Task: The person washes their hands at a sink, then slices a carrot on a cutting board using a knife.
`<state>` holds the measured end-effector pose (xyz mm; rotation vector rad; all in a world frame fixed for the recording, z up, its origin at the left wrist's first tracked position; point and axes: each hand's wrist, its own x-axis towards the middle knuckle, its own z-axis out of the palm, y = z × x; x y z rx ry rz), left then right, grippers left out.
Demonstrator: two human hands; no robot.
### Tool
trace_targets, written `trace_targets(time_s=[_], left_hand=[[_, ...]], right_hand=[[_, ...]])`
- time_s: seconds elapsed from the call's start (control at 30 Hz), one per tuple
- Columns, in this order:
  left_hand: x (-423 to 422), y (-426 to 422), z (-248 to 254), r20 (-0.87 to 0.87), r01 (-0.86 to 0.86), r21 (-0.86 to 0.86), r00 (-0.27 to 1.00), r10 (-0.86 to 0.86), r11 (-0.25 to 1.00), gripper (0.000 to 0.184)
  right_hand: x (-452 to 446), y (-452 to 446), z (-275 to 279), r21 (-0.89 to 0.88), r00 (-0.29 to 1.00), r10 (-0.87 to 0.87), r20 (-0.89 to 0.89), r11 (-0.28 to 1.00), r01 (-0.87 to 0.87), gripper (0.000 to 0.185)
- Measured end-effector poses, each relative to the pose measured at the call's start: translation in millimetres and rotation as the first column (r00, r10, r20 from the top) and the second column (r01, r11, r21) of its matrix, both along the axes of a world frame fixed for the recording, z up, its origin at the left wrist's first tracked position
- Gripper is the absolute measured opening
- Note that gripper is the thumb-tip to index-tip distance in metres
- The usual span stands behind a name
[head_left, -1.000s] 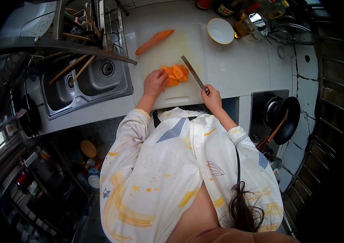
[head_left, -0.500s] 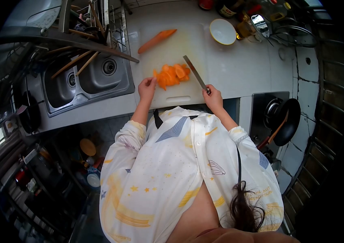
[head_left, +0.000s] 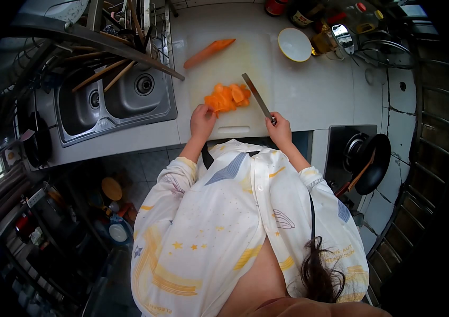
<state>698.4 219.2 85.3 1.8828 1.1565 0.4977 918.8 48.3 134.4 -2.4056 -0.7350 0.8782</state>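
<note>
A pile of orange carrot slices (head_left: 226, 98) lies on the pale cutting board (head_left: 258, 50). At the pile's lower left edge is my left hand (head_left: 202, 124), its fingers bent together against the slices. My right hand (head_left: 280, 129) grips a kitchen knife (head_left: 256, 96) by the handle, which my fingers mostly cover. The blade points up and to the left, just right of the slices and apart from them. Farther up the board rests a longer carrot piece (head_left: 209, 53), tapering to its right end.
To the left is a double steel sink (head_left: 139, 108) with a rack of chopsticks and utensils over it. A white bowl (head_left: 294, 45) stands right of the board, beside bottles (head_left: 367, 24). A black wok (head_left: 373, 164) sits on the stove at the right.
My left hand has moved right, from beside the slices to against their lower left edge. The knife and my right hand have hardly moved. The view has shifted slightly.
</note>
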Motion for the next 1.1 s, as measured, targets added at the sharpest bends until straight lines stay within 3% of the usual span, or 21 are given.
trace_targets(time_s=[0.13,0.2,0.23,0.3,0.33,0.4,0.53,0.63,0.73,0.8,0.83,0.87,0.9,0.93,1.0,1.03,1.1], left_hand=[[-3.9,-2.6,-7.4,-0.055,0.051,0.146,0.998,-0.043,0.988,0.016],[-7.1,-4.8,-20.6,0.187,-0.105,-0.186,0.972,0.14,0.977,0.015],[-11.0,-3.8,-26.9,0.187,-0.103,-0.186,0.973,0.139,0.977,0.015],[-12.3,1.9,-11.7,0.066,-0.242,-0.506,0.946,0.316,0.828,0.018],[-12.2,3.8,-10.8,0.065,-0.242,-0.506,0.946,0.317,0.828,0.018],[-10.8,7.3,-11.6,0.026,-0.324,-0.689,0.883,0.468,0.649,0.02],[-5.6,5.0,-14.1,0.028,-0.341,-0.7,0.865,0.501,0.628,0.017],[-4.8,2.0,-24.0,0.049,-0.362,-0.63,0.864,0.501,0.687,0.018],[-8.8,2.5,-31.2,-0.026,-0.347,-0.691,0.889,0.458,0.634,0.018],[-10.3,0.3,-21.8,-0.281,-0.266,-0.303,0.942,0.181,0.915,0.015],[-9.1,-0.6,-17.3,-0.281,-0.264,-0.303,0.943,0.179,0.916,0.015],[-5.6,-1.3,-9.3,-0.204,-0.209,-0.146,0.963,0.177,0.967,0.015],[-0.9,-1.8,-0.6,-0.129,-0.159,0.02,0.979,0.16,0.987,0.016],[6.8,-0.2,8.1,-0.13,-0.158,0.019,0.979,0.159,0.987,0.016],[28.4,4.8,21.4,-0.083,0.049,0.373,0.996,-0.019,0.927,0.019],[39.1,7.9,20.4,-0.083,0.051,0.37,0.996,-0.022,0.928,0.019],[61.0,17.6,15.6,-0.065,0.269,0.407,0.962,-0.266,0.873,0.02]], right_hand=[[0.1,0.1,0.0,0.01,1.0,0.004,-0.004,1.0,-0.004,0.026],[0.3,0.7,0.7,0.015,1.0,0.004,-0.001,1.0,-0.004,0.026],[0.4,0.5,1.1,0.011,1.0,0.001,-0.004,1.0,-0.001,0.026],[1.0,-0.4,0.5,0.007,1.0,-0.002,-0.008,1.0,0.002,0.026],[1.3,0.0,-0.1,0.003,1.0,0.002,-0.005,1.0,-0.002,0.026],[1.1,-0.2,-0.2,-0.002,1.0,0.009,-0.003,1.0,-0.009,0.026],[1.0,0.6,2.0,0.0,1.0,0.006,-0.003,1.0,-0.006,0.026],[1.4,1.2,3.3,-0.009,1.0,0.004,-0.011,1.0,-0.004,0.026],[1.8,1.7,4.4,-0.016,1.0,0.003,-0.018,1.0,-0.003,0.027],[2.5,1.7,4.6,-0.018,1.0,0.003,-0.019,1.0,-0.003,0.027],[2.9,1.6,4.7,-0.012,1.0,0.004,-0.016,1.0,-0.004,0.027],[3.2,1.8,4.9,-0.007,1.0,0.005,-0.013,1.0,-0.005,0.027],[3.2,2.0,5.1,-0.007,1.0,0.004,-0.013,1.0,-0.004,0.027],[3.0,2.0,5.1,-0.01,1.0,-0.002,-0.015,1.0,0.002,0.027],[3.7,-0.2,2.9,-0.016,1.0,-0.01,-0.017,1.0,0.01,0.026],[5.0,-0.7,0.4,0.005,1.0,-0.014,-0.026,1.0,0.015,0.026],[6.6,-1.2,-3.5,0.026,0.999,-0.022,-0.034,0.999,0.023,0.026]])
